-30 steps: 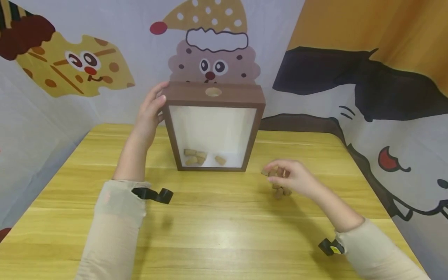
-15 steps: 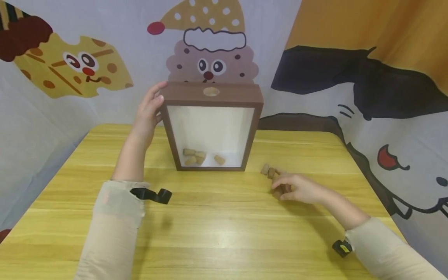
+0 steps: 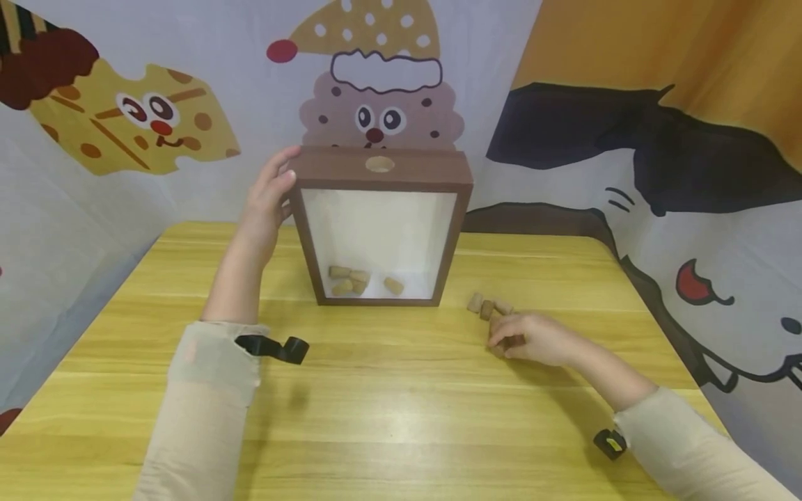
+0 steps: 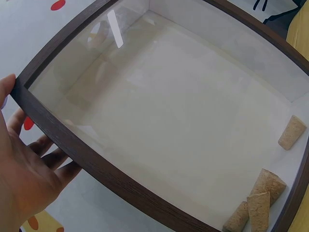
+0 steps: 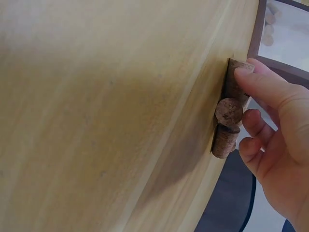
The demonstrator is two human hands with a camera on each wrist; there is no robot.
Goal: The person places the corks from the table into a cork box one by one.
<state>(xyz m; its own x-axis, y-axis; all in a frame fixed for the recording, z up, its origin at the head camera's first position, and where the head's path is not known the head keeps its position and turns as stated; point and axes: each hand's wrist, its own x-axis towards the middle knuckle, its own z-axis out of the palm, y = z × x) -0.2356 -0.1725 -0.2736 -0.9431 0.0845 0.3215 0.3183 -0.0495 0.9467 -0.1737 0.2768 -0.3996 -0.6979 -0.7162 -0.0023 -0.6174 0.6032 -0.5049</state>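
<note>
Right hand [image 3: 537,339] shifted away from box [image 3: 432,168]; corks [image 3: 393,285] inside.

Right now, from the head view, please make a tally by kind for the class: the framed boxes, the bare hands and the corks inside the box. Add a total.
Framed box: 1
Bare hands, left hand and right hand: 2
Corks inside the box: 5
Total: 8
</note>
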